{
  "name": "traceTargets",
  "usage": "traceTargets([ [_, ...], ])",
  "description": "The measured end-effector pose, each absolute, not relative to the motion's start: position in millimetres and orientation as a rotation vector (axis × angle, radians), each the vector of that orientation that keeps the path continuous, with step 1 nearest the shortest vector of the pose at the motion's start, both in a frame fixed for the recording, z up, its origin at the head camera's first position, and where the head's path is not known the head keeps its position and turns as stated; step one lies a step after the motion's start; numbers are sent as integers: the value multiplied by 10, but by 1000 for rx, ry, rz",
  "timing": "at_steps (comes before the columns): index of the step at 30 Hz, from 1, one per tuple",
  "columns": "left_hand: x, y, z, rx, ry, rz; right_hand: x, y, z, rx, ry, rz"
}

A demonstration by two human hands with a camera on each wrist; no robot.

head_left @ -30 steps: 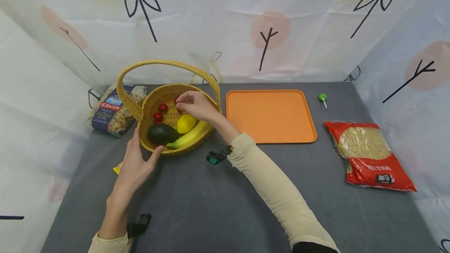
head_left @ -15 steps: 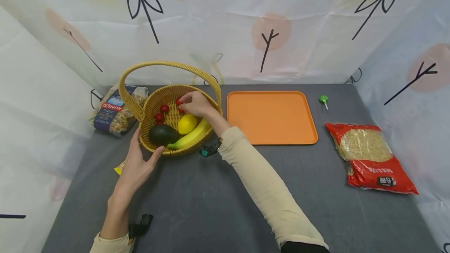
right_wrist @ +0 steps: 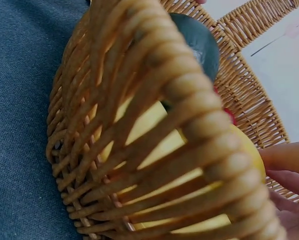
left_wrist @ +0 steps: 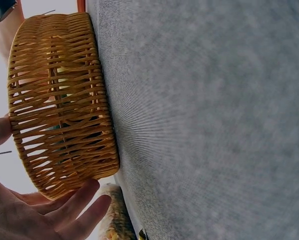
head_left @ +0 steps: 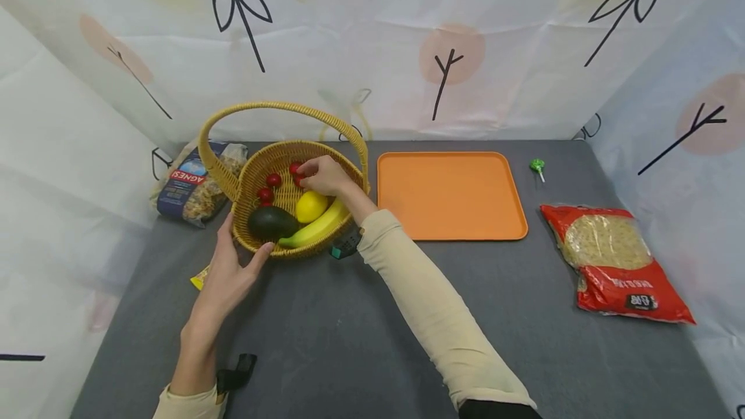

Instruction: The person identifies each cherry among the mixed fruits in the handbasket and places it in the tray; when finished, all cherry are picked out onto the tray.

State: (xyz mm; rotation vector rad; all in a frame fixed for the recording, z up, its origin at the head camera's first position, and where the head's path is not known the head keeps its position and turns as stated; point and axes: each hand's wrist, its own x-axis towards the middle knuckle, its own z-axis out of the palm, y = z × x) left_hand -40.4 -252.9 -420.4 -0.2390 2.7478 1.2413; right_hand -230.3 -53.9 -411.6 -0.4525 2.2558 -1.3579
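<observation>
A yellow wicker basket [head_left: 285,256] with a tall handle [head_left: 282,106] holds a dark green avocado [head_left: 272,223], a lemon [head_left: 311,206], a banana [head_left: 317,228] and several cherry tomatoes [head_left: 273,180]. My left hand [head_left: 229,277] grips the basket's near-left side, thumb at the rim; the left wrist view has its fingers [left_wrist: 82,202] against the outer wall. Inside the basket my right hand [head_left: 328,176] has its bent fingers and thumb at a red tomato [head_left: 298,181], apparently pinching it. The right wrist view hides that contact behind the wicker and lemon [right_wrist: 249,150].
An orange tray [head_left: 451,196] lies right of the basket. Beyond it are a green lollipop [head_left: 537,165] and a red pasta bag [head_left: 619,264]. A blue-labelled pasta bag [head_left: 194,183] leans left of the basket. A yellow packet [head_left: 200,278] shows beside my left hand.
My right forearm has swung slightly left and its wrist has come nearer the basket rim, while the fingertips stay by the tomatoes. The left hand keeps its place on the basket.
</observation>
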Motion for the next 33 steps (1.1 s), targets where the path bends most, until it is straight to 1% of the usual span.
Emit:
traceTargets([
  [14, -402, -2530, -4185, -236, 2738, 1255, -2355, -574, -4159, -538, 2186, -1385],
  [26, -401, -2527, -4189, -229, 2732, 1258, -2357, -633, -4145, -521, 2104, -1403],
  [33, -402, -2533, -4189, -247, 2727, 1248, -2372, -672, -4136, -589, 2112, -1354],
])
